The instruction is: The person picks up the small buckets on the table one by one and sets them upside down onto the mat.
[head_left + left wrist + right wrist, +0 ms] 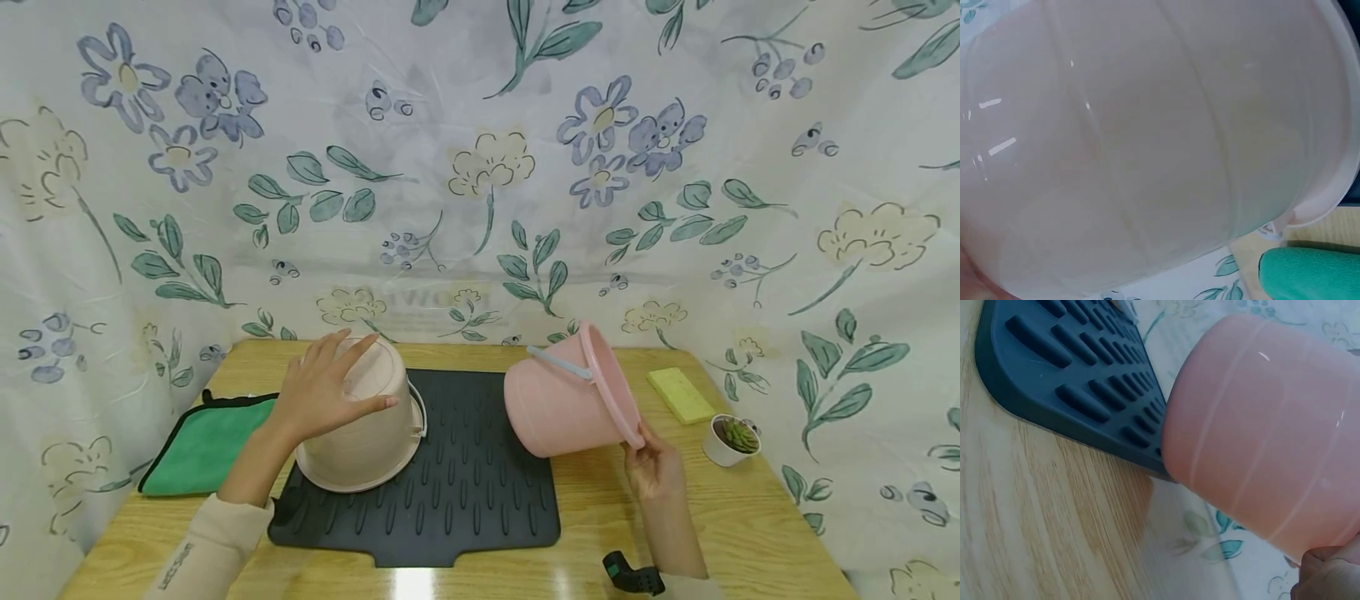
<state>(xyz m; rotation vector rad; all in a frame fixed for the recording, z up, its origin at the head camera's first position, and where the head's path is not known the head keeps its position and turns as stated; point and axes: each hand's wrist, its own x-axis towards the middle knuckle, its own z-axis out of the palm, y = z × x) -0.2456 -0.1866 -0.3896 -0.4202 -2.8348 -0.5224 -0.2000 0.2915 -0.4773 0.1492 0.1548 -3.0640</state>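
My left hand (318, 396) lies spread over the upturned base of the beige bucket (367, 421), fingers (358, 346) straight and fanned across the bottom, the thumb stretched along the side wall. So the bucket sits directly under my palm, mouth down on the dark ribbed mat (450, 492), leaning a little toward me. From the left wrist view I see only its pale wall (1147, 144) filling the frame, with a corner of the green cloth (1310, 275) below it.

My right hand (654, 467) grips the pink bucket (558, 408) at the lower edge of its rim, fingers curled round the lip. The bucket hangs above and left of that hand, tipped on its side with the mouth facing right, its white handle (558, 362) lying across the top. It is clear of the mat, over the mat's right edge.

Beyond, on the wooden table (750, 533), a yellow sponge (680, 394) and a small potted succulent (731, 437) sit to the right; the green cloth (202, 442) lies to the left.
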